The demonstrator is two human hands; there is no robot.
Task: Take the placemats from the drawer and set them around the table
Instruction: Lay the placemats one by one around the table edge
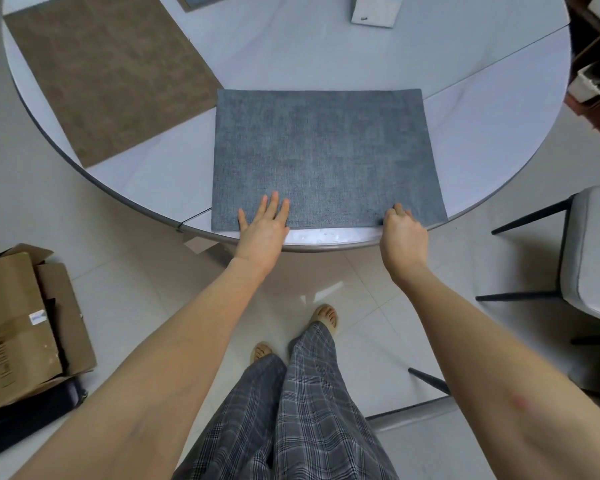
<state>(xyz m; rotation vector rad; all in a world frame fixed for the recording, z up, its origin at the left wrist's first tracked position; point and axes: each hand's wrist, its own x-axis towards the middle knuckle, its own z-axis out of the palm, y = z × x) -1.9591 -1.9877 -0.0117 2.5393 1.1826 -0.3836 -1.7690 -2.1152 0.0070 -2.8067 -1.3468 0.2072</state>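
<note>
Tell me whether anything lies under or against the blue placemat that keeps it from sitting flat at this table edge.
Nothing visible does. The blue placemat lies flat on the table, apart from the brown placemat; left hand presses it, right hand pinches its near edge.

We stand in a home dining room: placemats [323,157] lie on a round white counter [482,133], a padded chair [589,251] to its right, a cardboard box [25,323] on the tiled floor [118,271] to its left.
</note>
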